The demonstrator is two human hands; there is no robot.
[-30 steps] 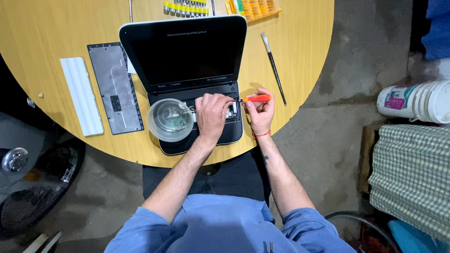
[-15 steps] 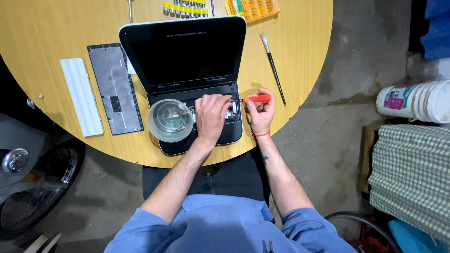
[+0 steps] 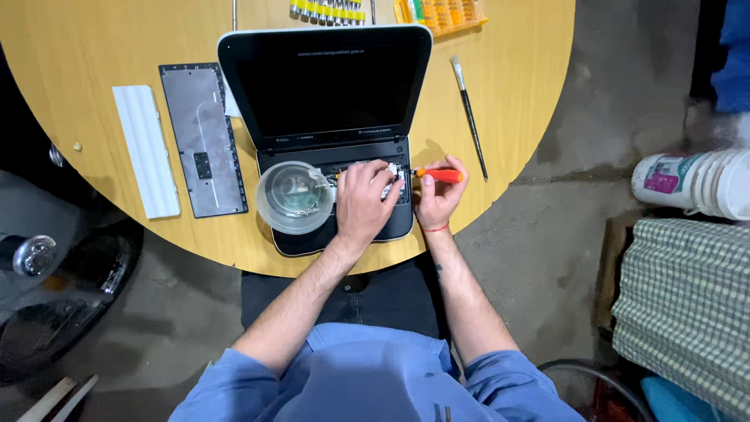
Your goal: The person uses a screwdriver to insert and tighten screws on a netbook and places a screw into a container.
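Observation:
A small black laptop [image 3: 328,94] stands open on the round wooden table [image 3: 78,55], its keyboard taken out so the inner base shows. My left hand [image 3: 363,205] lies flat on the base, fingers spread over the exposed parts. My right hand [image 3: 439,197] grips an orange-handled screwdriver [image 3: 440,175], its tip pointing left into the base's right side. A clear plastic bowl [image 3: 294,197] with small parts rests on the laptop's left corner, just beside my left hand.
The removed keyboard [image 3: 203,139] lies face down left of the laptop, a white strip [image 3: 146,151] beside it. A thin brush [image 3: 469,116] lies to the right. Tool bits [image 3: 326,8] and an orange case [image 3: 439,12] sit at the far edge. White buckets [image 3: 703,184] stand on the floor.

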